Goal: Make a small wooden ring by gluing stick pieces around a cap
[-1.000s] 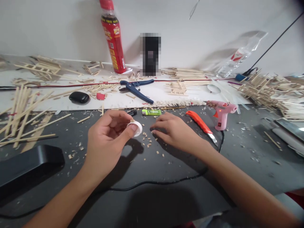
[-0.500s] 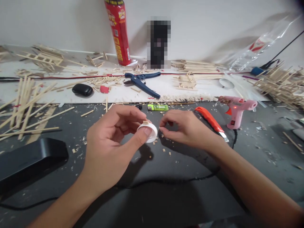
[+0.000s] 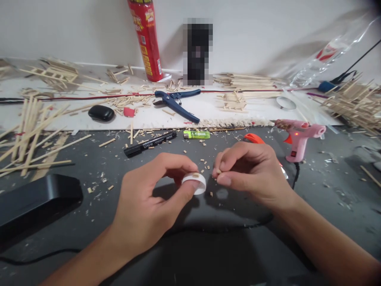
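Note:
Between thumb and fingers, my left hand [image 3: 154,202] grips a white plastic ring [image 3: 201,183], tilted over the dark table. A small flat wood piece [image 3: 195,175] sits on the ring's outer rim. To its right, my right hand [image 3: 250,171] pinches a tiny wood piece [image 3: 219,172] between thumb and forefinger, apart from the ring. Small wood chips [image 3: 211,194] lie scattered beneath and between the hands. Behind my left hand rests a black marker [image 3: 150,144]. A green lighter [image 3: 196,135] lies farther back, and my right hand partly covers an orange utility knife [image 3: 253,138].
A pink glue gun [image 3: 297,137] with a lit light stands right. Blue cutters [image 3: 178,104], a black mouse-like object [image 3: 101,113] and a red spray can [image 3: 147,43] are at the back. Wooden sticks [image 3: 35,135] pile up left. A black device [image 3: 44,204] sits front left.
Both hands have come down and nearer to me, the left also rightward with the ring. The marker behind my left hand is uncovered. A tiny wood piece now shows in my right fingertips.

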Demonstrator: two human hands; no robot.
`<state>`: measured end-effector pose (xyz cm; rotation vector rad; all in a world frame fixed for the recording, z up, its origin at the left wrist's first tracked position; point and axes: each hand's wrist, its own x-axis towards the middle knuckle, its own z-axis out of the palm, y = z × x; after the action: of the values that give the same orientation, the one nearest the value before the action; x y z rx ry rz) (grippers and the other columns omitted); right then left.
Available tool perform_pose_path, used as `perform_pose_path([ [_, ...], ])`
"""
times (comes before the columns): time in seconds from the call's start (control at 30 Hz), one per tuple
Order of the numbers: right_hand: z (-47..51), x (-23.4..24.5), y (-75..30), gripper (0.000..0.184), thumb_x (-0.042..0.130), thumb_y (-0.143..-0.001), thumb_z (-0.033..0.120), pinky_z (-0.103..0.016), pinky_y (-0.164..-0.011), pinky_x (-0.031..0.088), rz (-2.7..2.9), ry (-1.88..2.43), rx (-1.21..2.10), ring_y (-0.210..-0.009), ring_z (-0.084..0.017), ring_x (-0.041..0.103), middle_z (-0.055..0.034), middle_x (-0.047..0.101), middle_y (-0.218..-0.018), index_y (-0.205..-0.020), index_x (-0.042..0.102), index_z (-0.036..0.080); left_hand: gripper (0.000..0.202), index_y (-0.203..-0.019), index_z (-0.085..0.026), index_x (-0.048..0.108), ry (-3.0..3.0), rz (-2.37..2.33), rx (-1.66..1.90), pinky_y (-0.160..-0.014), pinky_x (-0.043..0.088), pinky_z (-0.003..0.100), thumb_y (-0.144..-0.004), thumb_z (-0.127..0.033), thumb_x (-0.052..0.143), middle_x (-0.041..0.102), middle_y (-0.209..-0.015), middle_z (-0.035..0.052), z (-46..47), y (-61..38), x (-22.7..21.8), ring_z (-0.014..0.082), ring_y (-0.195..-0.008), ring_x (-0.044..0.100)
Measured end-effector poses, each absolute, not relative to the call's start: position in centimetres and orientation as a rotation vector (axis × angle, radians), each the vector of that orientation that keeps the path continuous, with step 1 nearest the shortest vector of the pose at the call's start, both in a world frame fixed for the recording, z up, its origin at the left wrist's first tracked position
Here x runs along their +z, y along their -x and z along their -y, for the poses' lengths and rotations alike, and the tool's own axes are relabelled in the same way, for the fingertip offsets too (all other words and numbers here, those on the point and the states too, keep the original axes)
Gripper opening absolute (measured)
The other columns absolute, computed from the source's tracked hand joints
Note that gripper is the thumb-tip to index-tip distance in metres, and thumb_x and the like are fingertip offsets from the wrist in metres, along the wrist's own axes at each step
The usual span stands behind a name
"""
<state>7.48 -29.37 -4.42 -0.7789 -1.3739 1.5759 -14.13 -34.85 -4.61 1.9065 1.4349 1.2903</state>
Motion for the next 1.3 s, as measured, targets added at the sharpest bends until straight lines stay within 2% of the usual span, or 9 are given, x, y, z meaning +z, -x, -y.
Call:
perform_pose_path([
  [0.13,29.9,-4.4,-7.0,0.018,0.096,-0.073,0.016,-0.025,-0.053,0.054,1.227,0.787,1.682,-0.058,-0.012,0.066,0.0013,0.077,-0.071,-0.078,0.082,0.027,0.023,-0.101,-0.035,0.07,-1.979,-1.484,1.306,-0.074,0.059,0.017,-0.091,-0.017,0.08,0.077,-0.087,-0.0137,35.2,14.1,-4.7,0.0074,-0.076,0.073],
  [0.4,30.6,-4.2,-6.3,0.012,0.093,-0.077,0.02,-0.022,-0.054,0.055,1.013,0.744,1.917,-0.061,-0.012,0.067,-0.0001,0.076,-0.072,-0.08,0.085,0.026,0.022,-0.104,-0.036,0.069,-2.045,-1.538,1.355,-0.071,0.06,0.026,-0.093,-0.02,0.079,0.078,-0.087,-0.0122,35.3,13.9,-4.7,0.0108,-0.075,0.075],
  [0.6,31.7,-3.9,-6.2,0.008,0.092,-0.079,0.021,-0.023,-0.055,0.053,1.029,0.825,1.877,-0.062,-0.012,0.064,-0.0008,0.075,-0.072,-0.081,0.086,0.026,0.021,-0.101,-0.035,0.069,-2.07,-1.531,1.4,-0.068,0.062,0.029,-0.093,-0.018,0.078,0.081,-0.092,-0.0109,35.4,13.9,-4.5,0.0128,-0.074,0.076],
  [0.87,32.0,-4.4,-6.1,0.011,0.094,-0.075,0.02,-0.019,-0.055,0.045,1.013,0.911,1.841,-0.059,-0.008,0.055,0.0023,0.072,-0.069,-0.081,0.087,0.027,0.019,-0.099,-0.034,0.069,-2.128,-1.452,1.353,-0.068,0.065,0.023,-0.095,-0.017,0.075,0.081,-0.087,-0.0114,35.2,13.8,-4.5,0.0107,-0.07,0.077],
  [1.3,32.2,-4.9,-5.9,0.011,0.094,-0.075,0.021,-0.023,-0.061,0.048,1.025,0.917,1.904,-0.065,-0.011,0.058,0.0014,0.074,-0.072,-0.08,0.086,0.027,0.017,-0.103,-0.036,0.074,-2.206,-1.364,1.323,-0.073,0.066,0.024,-0.095,-0.02,0.077,0.083,-0.096,-0.0084,35.4,14.5,-4.7,0.0126,-0.069,0.077],
])
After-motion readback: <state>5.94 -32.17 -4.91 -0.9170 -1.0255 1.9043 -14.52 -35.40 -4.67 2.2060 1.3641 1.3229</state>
